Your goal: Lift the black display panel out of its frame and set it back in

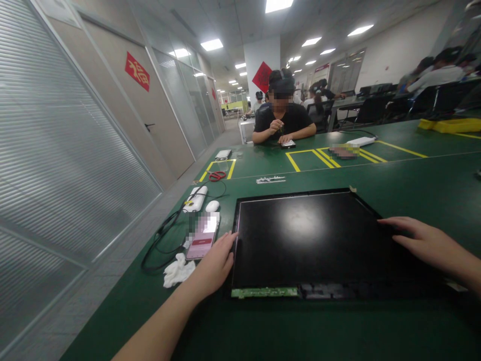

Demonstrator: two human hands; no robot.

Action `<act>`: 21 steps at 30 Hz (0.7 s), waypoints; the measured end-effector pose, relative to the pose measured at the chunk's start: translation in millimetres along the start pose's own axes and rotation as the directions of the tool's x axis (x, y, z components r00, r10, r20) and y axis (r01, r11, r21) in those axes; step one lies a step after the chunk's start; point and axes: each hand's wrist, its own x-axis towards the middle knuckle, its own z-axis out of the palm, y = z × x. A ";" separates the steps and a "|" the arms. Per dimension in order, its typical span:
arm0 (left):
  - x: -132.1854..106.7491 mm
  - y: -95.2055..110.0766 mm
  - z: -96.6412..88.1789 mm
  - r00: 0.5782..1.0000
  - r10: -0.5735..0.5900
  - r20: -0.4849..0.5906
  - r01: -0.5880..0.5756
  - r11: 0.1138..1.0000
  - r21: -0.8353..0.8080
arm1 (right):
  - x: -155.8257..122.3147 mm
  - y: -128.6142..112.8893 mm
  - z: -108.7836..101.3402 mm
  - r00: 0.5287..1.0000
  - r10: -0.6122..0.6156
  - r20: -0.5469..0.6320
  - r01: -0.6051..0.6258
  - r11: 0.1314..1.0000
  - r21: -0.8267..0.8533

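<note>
Our hands sit apart — the left hand (218, 258) at the left edge, the right hand (423, 238) at the right edge of a flat, black, rectangular screen panel (296, 250). It lies near us on the green tabletop (270, 328) — whether either hand grips, we cannot tell.

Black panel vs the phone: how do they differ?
Size: the panel is far larger than the phone.
Display: the panel is dark apart from a glare patch; the phone is lit, partly pink and red.
Build: the panel has a green strip exposed along its near edge; the phone shows no such strip.
Shared: both are thin and rectangular.
</note>
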 end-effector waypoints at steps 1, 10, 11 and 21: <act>0.1 0.6 0.5 1.000 -0.014 -0.016 0.013 0.999 -0.037 | 0.1 0.5 0.3 1.000 -0.002 0.000 0.002 1.000 -0.006; 2.5 11.5 4.2 0.968 -0.231 -0.100 0.087 0.678 -0.730 | -0.7 -1.5 -0.2 1.000 -0.003 -0.017 0.002 1.000 -0.006; 2.8 14.2 4.1 0.957 -0.279 -0.076 0.105 0.580 -0.808 | -0.8 -2.3 -0.4 1.000 -0.006 -0.021 0.006 1.000 -0.002; 3.6 31.2 2.0 0.827 -0.556 0.084 0.187 0.131 -0.973 | -0.3 -3.6 -0.5 1.000 -0.027 -0.001 0.027 1.000 -0.015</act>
